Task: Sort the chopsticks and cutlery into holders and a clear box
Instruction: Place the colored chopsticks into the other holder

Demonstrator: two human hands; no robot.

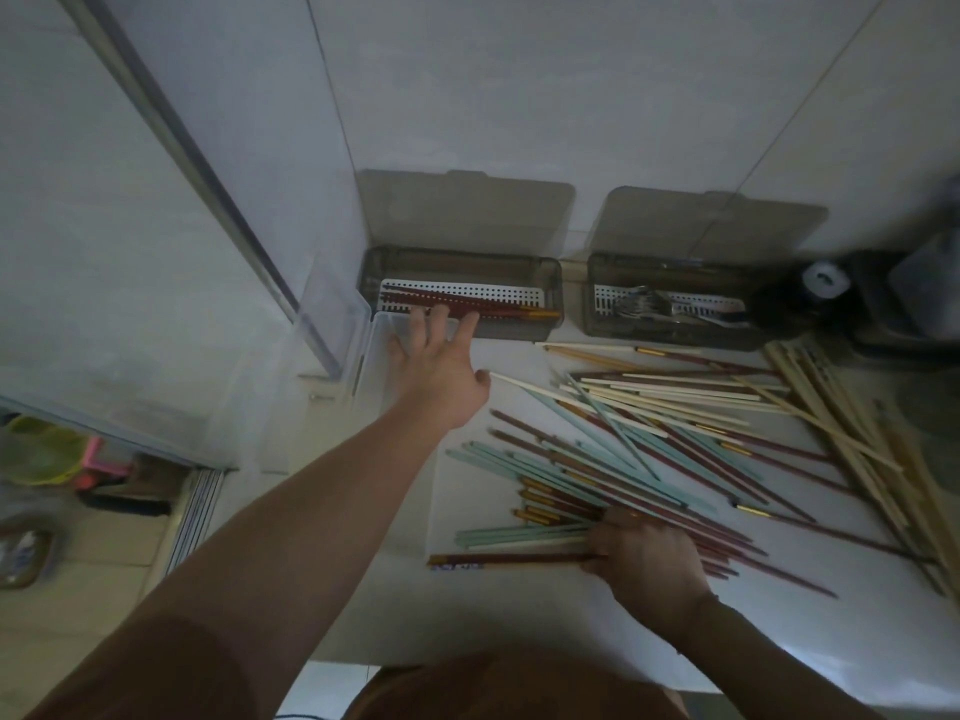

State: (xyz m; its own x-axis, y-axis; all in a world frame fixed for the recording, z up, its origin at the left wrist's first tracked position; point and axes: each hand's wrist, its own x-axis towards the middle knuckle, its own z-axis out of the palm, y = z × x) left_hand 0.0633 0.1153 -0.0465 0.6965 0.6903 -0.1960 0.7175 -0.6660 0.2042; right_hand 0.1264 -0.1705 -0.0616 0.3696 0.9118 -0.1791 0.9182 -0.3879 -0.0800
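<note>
A loose pile of chopsticks (675, 449) in red-brown, teal and cream lies across the white counter. My right hand (647, 561) pinches a red-brown chopstick (509, 559) at the pile's near edge. My left hand (441, 361) reaches with straight, spread fingers to the front rim of the left smoky holder (550, 283), which has several red-brown chopsticks on its white perforated tray. The right smoky holder (592, 314) contains metal forks and spoons (649, 306). A clear box (363, 350) stands under my left hand, its inside mostly hidden.
Both holders have lids raised against the white wall. Long cream chopsticks (852, 439) fan out at the far right. A dark appliance with a white knob (826, 280) stands at the back right. The counter's left edge drops to a floor with coloured items (47, 454).
</note>
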